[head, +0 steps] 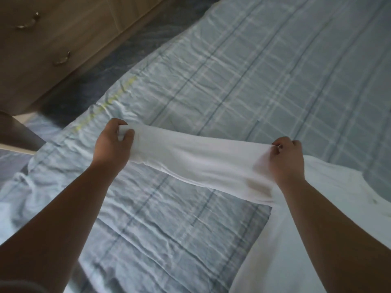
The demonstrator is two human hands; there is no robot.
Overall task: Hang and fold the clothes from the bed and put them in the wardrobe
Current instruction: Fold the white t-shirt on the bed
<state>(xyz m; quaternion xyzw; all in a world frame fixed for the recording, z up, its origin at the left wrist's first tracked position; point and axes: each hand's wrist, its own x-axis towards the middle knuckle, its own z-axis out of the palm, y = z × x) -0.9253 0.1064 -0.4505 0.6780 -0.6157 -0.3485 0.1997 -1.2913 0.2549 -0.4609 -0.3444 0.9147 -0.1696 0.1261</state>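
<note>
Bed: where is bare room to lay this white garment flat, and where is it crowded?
Widest free patch: bed cover beyond the white garment, stretched between left hand and right hand, up toward the drawers. A smaller patch lies between the forearms. Crowded: lower right, under the garment's body, and the bunched fabric at left.

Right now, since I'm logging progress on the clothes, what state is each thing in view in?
white garment: sleeve stretched between both hands, the rest lying on the bed.
left hand: grips the sleeve's end.
right hand: pinches the sleeve nearer the garment's body.
bedspread: spread out, wrinkled.
wooden drawer unit: fronts shut.
</note>
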